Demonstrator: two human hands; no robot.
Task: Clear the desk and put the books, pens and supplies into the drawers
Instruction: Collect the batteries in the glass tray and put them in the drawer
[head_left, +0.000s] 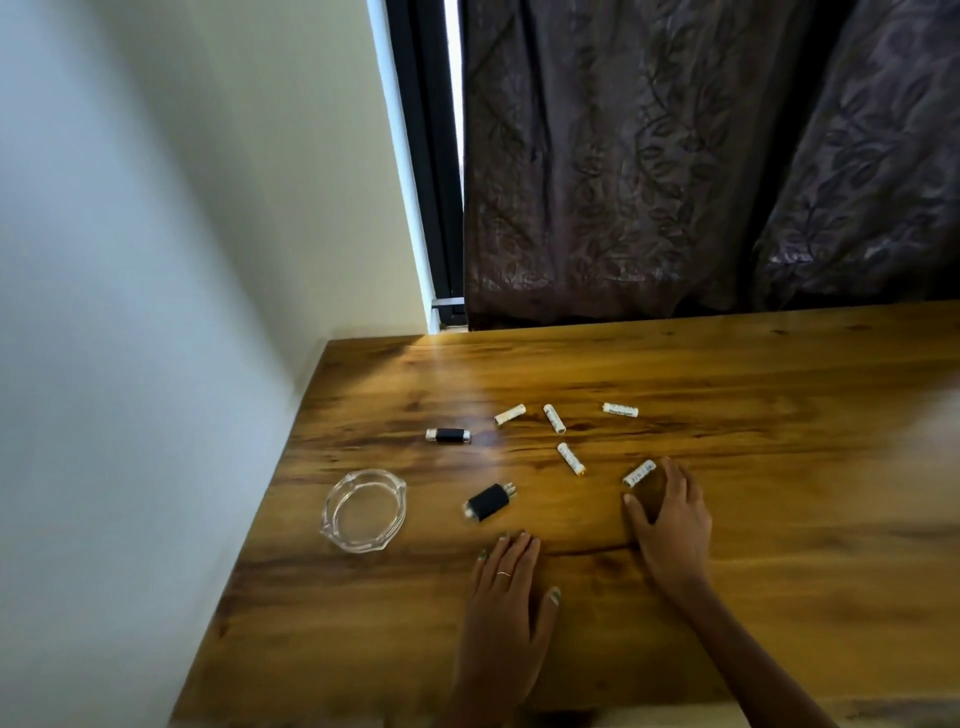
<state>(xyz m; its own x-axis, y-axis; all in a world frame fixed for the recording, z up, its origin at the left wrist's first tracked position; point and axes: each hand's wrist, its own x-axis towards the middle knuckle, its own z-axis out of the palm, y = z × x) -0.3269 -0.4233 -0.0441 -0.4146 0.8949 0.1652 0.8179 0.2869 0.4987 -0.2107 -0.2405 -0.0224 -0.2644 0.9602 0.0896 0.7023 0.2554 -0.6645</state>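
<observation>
A clear glass dish (363, 510) is seen at the lower left of the wooden desk (779, 519), near the wall edge. To its right, two short black pieces with pale ends are laid on the wood: one black piece (448, 435) higher in the frame, and a second black piece (488, 502) lower, just above the left hand (501, 618). That hand is laid flat on the desk at lower centre, fingers straight and held together, nothing held; a ring is worn on one finger. Five small white cylinders are scattered at centre: the first (509, 414), the second (554, 419), the third (571, 459), the fourth (620, 410), and the fifth (639, 473). The right hand (672, 525) is spread over the wood, fingertips touching the fifth cylinder, thumb apart. A dark curtain (701, 156) is hung behind the desk.
</observation>
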